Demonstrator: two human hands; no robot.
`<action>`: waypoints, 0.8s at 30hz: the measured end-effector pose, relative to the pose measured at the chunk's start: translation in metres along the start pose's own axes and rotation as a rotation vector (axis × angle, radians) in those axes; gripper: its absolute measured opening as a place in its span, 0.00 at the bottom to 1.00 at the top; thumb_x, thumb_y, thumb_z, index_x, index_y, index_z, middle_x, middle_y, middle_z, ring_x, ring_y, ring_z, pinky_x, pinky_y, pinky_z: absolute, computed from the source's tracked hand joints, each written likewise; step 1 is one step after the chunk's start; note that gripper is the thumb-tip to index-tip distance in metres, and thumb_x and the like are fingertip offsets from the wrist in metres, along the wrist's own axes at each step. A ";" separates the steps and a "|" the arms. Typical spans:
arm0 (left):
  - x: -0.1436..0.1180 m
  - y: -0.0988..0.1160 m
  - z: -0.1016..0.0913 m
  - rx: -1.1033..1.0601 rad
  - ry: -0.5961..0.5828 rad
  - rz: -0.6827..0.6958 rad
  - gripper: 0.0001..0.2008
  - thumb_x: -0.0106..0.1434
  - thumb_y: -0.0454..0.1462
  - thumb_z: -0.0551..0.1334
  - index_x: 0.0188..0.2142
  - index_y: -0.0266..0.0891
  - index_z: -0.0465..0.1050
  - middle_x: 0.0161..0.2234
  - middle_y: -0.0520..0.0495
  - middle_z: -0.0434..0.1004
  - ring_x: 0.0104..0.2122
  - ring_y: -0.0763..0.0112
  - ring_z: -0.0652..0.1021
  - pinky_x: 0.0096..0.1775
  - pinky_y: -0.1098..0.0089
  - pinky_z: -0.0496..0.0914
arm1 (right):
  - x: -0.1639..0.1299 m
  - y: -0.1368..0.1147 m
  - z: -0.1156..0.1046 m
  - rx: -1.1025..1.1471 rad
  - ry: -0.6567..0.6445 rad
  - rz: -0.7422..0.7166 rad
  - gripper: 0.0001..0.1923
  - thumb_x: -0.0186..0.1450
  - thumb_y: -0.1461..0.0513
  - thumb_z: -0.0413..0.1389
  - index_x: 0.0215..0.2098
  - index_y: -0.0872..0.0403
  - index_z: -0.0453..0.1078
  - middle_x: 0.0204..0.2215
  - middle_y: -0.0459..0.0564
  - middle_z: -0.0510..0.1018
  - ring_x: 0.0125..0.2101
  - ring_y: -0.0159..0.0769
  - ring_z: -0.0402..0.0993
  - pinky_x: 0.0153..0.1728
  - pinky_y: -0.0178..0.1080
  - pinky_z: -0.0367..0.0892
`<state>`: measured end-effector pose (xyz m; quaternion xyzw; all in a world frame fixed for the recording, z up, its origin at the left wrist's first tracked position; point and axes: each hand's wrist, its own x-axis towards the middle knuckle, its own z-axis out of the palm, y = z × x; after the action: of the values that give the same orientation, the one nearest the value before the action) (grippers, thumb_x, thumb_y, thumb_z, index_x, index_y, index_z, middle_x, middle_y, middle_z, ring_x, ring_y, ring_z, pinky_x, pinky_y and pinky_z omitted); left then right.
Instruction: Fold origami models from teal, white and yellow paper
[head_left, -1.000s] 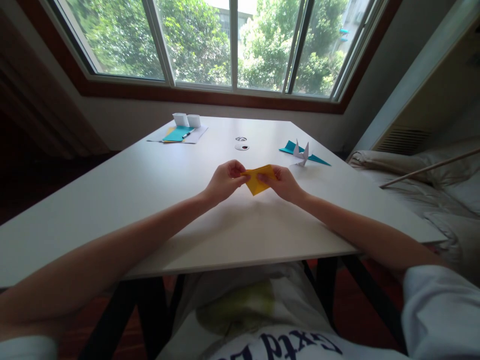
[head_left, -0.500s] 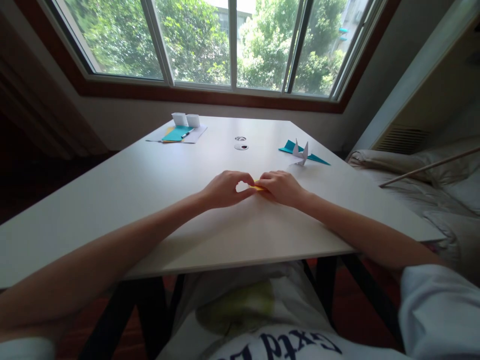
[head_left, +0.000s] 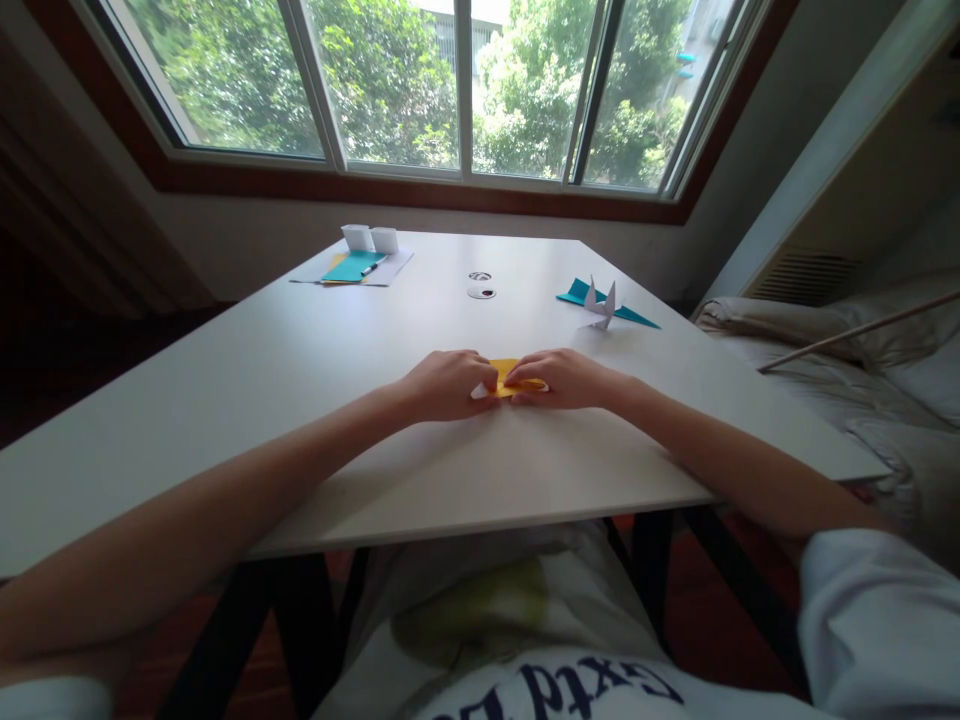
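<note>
A small piece of folded yellow paper (head_left: 507, 376) is held between my two hands, just above or on the white table (head_left: 480, 460). My left hand (head_left: 450, 385) pinches its left side, thumb below and fingers curled over. My right hand (head_left: 564, 379) grips the right side, with fingers lying over the top of the paper and the thumb underneath. The fingers hide parts of the paper, so its full folded shape does not show.
Beyond my right hand lie a blue paper plane (head_left: 634, 317) and a white folded paper crane (head_left: 601, 305). At the far left are two white paper boxes (head_left: 358, 238), blue paper (head_left: 352, 267) and a pen (head_left: 372, 268). Round cable holes (head_left: 481, 293) sit mid-table.
More of the yellow paper now shows between my hands. My left fingers have closed in from a rounded pinch, and my right hand has shifted slightly right.
</note>
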<state>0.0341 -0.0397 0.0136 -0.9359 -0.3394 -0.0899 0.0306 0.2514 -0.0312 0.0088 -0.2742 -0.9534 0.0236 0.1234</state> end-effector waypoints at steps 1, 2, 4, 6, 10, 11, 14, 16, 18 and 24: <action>0.000 0.000 -0.001 0.001 -0.004 0.002 0.12 0.59 0.45 0.55 0.31 0.42 0.74 0.31 0.50 0.77 0.34 0.67 0.75 0.29 0.72 0.63 | 0.000 -0.001 0.000 0.005 -0.003 -0.006 0.15 0.64 0.55 0.51 0.42 0.54 0.74 0.39 0.52 0.79 0.35 0.36 0.75 0.36 0.35 0.65; 0.000 0.000 -0.001 0.003 -0.007 0.004 0.12 0.59 0.45 0.55 0.31 0.42 0.74 0.31 0.50 0.76 0.33 0.67 0.75 0.30 0.72 0.63 | 0.000 -0.002 -0.001 0.009 -0.005 -0.010 0.15 0.65 0.55 0.51 0.42 0.54 0.74 0.39 0.52 0.79 0.35 0.36 0.75 0.35 0.35 0.65; -0.001 0.000 -0.002 0.006 -0.018 0.006 0.12 0.59 0.44 0.54 0.31 0.42 0.74 0.31 0.49 0.76 0.33 0.67 0.75 0.30 0.72 0.63 | 0.000 -0.004 -0.002 0.017 -0.008 -0.013 0.15 0.65 0.56 0.50 0.41 0.54 0.74 0.38 0.52 0.79 0.34 0.35 0.75 0.34 0.34 0.64; -0.001 0.000 -0.003 0.004 -0.025 0.006 0.11 0.59 0.42 0.54 0.32 0.42 0.74 0.31 0.49 0.76 0.32 0.68 0.75 0.29 0.72 0.63 | 0.000 -0.005 -0.003 0.023 -0.008 -0.006 0.15 0.66 0.57 0.48 0.41 0.54 0.74 0.37 0.52 0.79 0.32 0.34 0.75 0.32 0.33 0.63; 0.000 0.001 -0.005 0.009 -0.019 0.002 0.10 0.58 0.38 0.53 0.34 0.42 0.73 0.31 0.49 0.75 0.31 0.68 0.75 0.29 0.72 0.63 | 0.001 -0.006 -0.003 -0.002 0.013 0.030 0.16 0.68 0.59 0.45 0.41 0.55 0.73 0.34 0.52 0.79 0.30 0.34 0.74 0.30 0.33 0.61; 0.000 0.001 -0.005 0.015 -0.018 0.002 0.10 0.58 0.37 0.53 0.35 0.42 0.72 0.31 0.49 0.75 0.31 0.68 0.75 0.29 0.72 0.63 | 0.001 -0.006 -0.003 -0.010 0.019 0.040 0.16 0.68 0.59 0.45 0.40 0.55 0.73 0.34 0.52 0.79 0.30 0.34 0.74 0.30 0.33 0.61; 0.000 0.002 -0.004 0.042 -0.023 0.010 0.11 0.57 0.36 0.53 0.36 0.41 0.71 0.31 0.49 0.75 0.31 0.68 0.74 0.28 0.72 0.63 | 0.002 -0.004 -0.001 -0.023 0.034 0.061 0.15 0.68 0.59 0.45 0.40 0.55 0.73 0.35 0.51 0.80 0.30 0.34 0.74 0.30 0.33 0.61; -0.001 0.002 -0.003 0.054 -0.034 0.018 0.11 0.56 0.35 0.53 0.37 0.41 0.71 0.32 0.49 0.75 0.32 0.67 0.74 0.28 0.72 0.63 | 0.001 -0.003 0.000 -0.027 0.036 0.059 0.16 0.68 0.59 0.44 0.40 0.55 0.72 0.35 0.51 0.80 0.30 0.34 0.74 0.30 0.33 0.61; -0.001 0.001 -0.001 0.064 -0.044 0.023 0.12 0.56 0.35 0.53 0.38 0.41 0.70 0.34 0.48 0.75 0.34 0.67 0.75 0.28 0.72 0.64 | 0.001 -0.002 0.000 -0.025 0.034 0.059 0.16 0.68 0.58 0.44 0.40 0.55 0.72 0.34 0.51 0.80 0.30 0.34 0.74 0.30 0.33 0.61; -0.002 -0.002 0.004 0.082 -0.017 0.029 0.11 0.58 0.36 0.53 0.37 0.41 0.72 0.37 0.47 0.74 0.37 0.66 0.74 0.29 0.72 0.65 | 0.001 0.000 0.000 0.000 0.034 0.071 0.15 0.68 0.59 0.44 0.41 0.54 0.72 0.35 0.51 0.80 0.30 0.34 0.74 0.31 0.34 0.62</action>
<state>0.0320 -0.0386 0.0097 -0.9393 -0.3295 -0.0675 0.0675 0.2506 -0.0306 0.0090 -0.3081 -0.9410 0.0232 0.1384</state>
